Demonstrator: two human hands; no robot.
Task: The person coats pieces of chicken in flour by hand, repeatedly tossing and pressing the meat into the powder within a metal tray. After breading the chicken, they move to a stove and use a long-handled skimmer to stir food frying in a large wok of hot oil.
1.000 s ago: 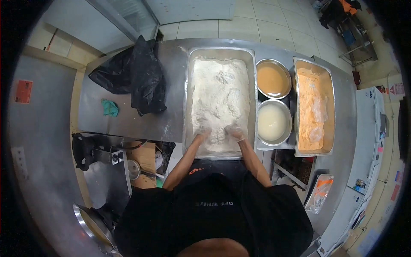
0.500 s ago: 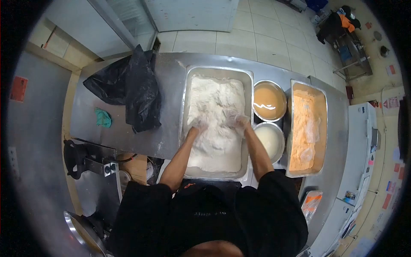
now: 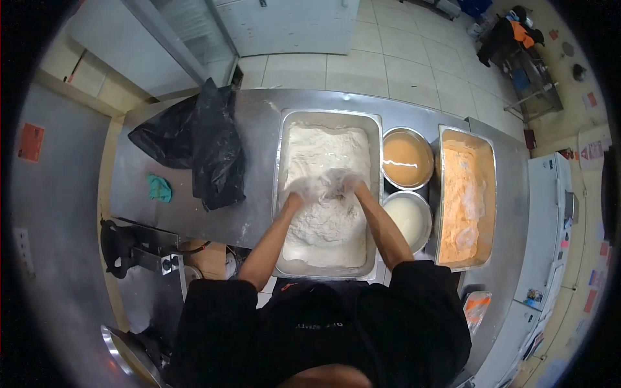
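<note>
A deep metal tray (image 3: pixel 279 226) in front of me holds white flour (image 3: pixel 328 229). My left hand (image 3: pixel 309 189) and my right hand (image 3: pixel 346 182), both in clear gloves, are over the middle of the flour, close together and tilted inward. Flour and motion smear the fingers of both, so their pose and anything between them cannot be made out. Right of the tray stand a metal bowl of orange-brown liquid (image 3: pixel 406 158) and, nearer me, a bowl of pale liquid (image 3: pixel 407 221).
A second metal tray (image 3: pixel 493 194) at the right holds orange powder with clear plastic in it. A black plastic bag (image 3: pixel 217 149) and a green cloth (image 3: pixel 159 187) lie on the steel table (image 3: pixel 259 129) at the left. A pan (image 3: pixel 123 355) is at the lower left.
My hands have come closer together over the flour. The flour beneath them has shifted, and the whole view has moved slightly.
</note>
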